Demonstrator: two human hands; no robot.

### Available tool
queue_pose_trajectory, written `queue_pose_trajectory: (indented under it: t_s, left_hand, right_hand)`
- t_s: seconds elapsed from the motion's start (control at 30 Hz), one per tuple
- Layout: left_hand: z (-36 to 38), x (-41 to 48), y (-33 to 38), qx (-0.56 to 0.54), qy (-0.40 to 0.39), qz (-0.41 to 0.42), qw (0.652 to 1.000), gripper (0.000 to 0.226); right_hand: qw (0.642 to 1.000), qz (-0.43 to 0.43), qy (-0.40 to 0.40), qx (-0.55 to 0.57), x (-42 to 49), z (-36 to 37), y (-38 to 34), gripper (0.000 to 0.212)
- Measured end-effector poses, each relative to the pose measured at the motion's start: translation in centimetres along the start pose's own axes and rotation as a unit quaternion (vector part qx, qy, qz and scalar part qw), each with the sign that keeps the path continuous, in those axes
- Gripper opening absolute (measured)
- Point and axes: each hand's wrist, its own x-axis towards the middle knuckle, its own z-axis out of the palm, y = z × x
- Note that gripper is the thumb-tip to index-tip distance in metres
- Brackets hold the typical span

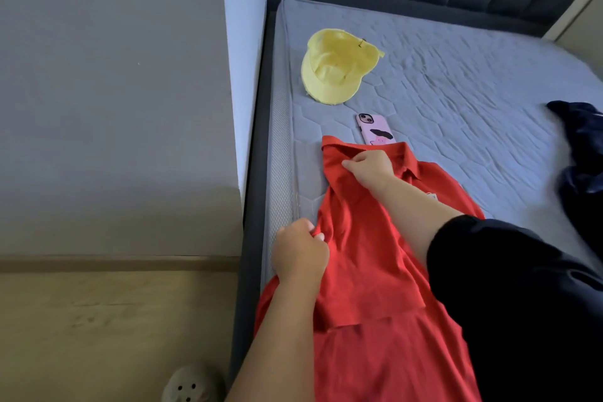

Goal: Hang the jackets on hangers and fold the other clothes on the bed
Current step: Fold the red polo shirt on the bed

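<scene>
Soft red collared shirt point(365, 264) (white tag point(431, 196) unreadable) on quilted grey mattress point(456, 91); left hand point(298, 254) pinches its side edge, right hand point(370, 168) its shoulder.

A loose black sleeve point(483, 258) covers the right upper arm; both forearms are bare.

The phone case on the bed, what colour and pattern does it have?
The phone case is pink with a black blotch, seen in the head view.
</scene>
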Motion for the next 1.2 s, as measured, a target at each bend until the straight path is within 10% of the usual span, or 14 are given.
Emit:
queue_pose_trajectory:
  t_s: [0.1,0.37,0.6,0.77,0.97,1.2]
  left_hand:
    - [-0.5,0.7,-0.3,-0.061,0.038,-0.057,0.996,0.013]
    - [-1.3,1.2,-1.2,-0.086,0.044,-0.052,0.994,0.013]
    - [-3.9,2.0,-2.7,-0.117,-0.123,0.063,0.983,0.027]
    - [-5.9,1.5,-3.7,0.033,-0.328,0.136,0.934,0.072]
    - [-3.7,-1.7,-4.4,0.02,-0.023,0.235,0.971,0.023]
    - [-3.3,-2.4,-6.9,-0.015,0.204,0.15,0.967,0.004]
  right_hand:
    - [0.994,0.042,0.068,0.078,1.4,-0.7,0.6,0.028]
    - [0.978,0.1,-0.091,0.159,1.9,-0.6,0.5,0.032]
    - [0.959,0.16,-0.128,0.197,0.4,-0.8,2.0,0.069]
    - [0.904,0.204,-0.25,0.279,-2.0,-1.8,3.9,0.042]
    - [0.912,0.196,-0.236,0.273,-3.9,-2.1,4.6,0.024]
    - [0.892,0.171,-0.18,0.378,-4.1,-0.8,2.9,0.003]
